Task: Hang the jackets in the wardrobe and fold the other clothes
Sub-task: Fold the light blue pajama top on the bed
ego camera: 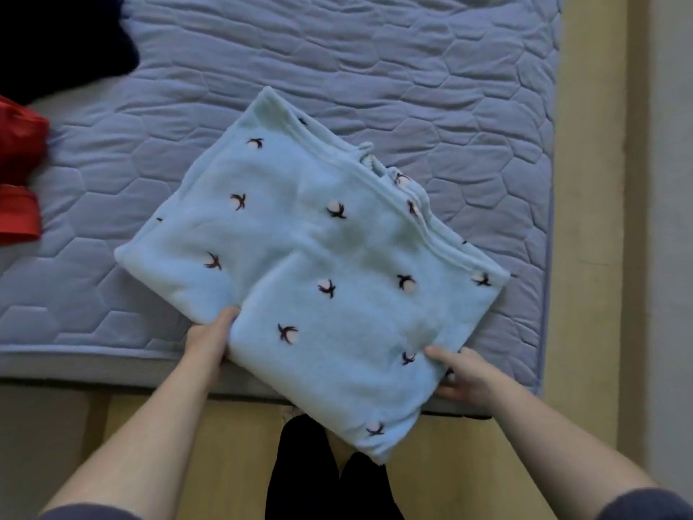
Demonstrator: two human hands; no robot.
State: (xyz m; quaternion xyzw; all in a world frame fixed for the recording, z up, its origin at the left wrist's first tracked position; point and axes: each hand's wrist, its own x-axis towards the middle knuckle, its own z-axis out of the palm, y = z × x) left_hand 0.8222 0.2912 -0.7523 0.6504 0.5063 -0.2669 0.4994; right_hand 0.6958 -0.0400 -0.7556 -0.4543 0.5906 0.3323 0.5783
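A pale blue fleece garment [300, 257] with small dark and pink flower motifs lies folded on the blue quilted mattress [375, 50]. Its near corner hangs over the bed's front edge. My left hand [210, 339] grips the garment's near left edge, with the thumb on top and the fingers tucked underneath. My right hand [461, 373] holds the near right edge, thumb on the fleece and fingers under it.
A red garment [18, 163] lies at the bed's left edge, and a dark navy one [56, 35] at the far left corner. A yellowish floor [588, 257] runs along the bed's right side and in front of it. My dark trouser legs [318, 482] stand below.
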